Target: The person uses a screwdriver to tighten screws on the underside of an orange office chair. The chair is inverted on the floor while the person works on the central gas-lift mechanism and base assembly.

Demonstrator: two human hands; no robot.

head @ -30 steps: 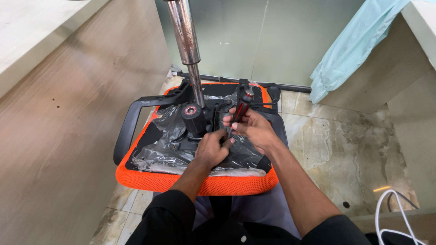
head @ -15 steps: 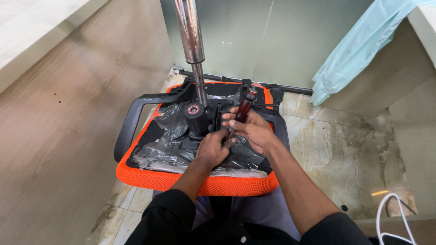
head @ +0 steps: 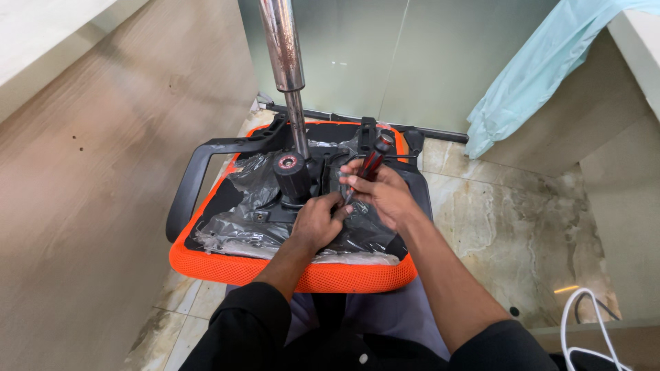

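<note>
Fingers of the right hand (head: 385, 196) grip 1 dark red screwdriver (head: 370, 163); the left hand (head: 317, 221) pinches near its tip. Both rest on 1 orange chair seat (head: 227, 264), upturned, plastic-wrapped, with 1 chrome post (head: 283, 55) rising at its far side.

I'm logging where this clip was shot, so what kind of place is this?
Probably an indoor room or office corner, not a workshop: a marble-look tile floor, wood-look panelling and a frosted glass partition surround the upturned orange chair seat.

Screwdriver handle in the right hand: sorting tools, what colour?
Dark red and black screwdriver handle, head view.
</note>
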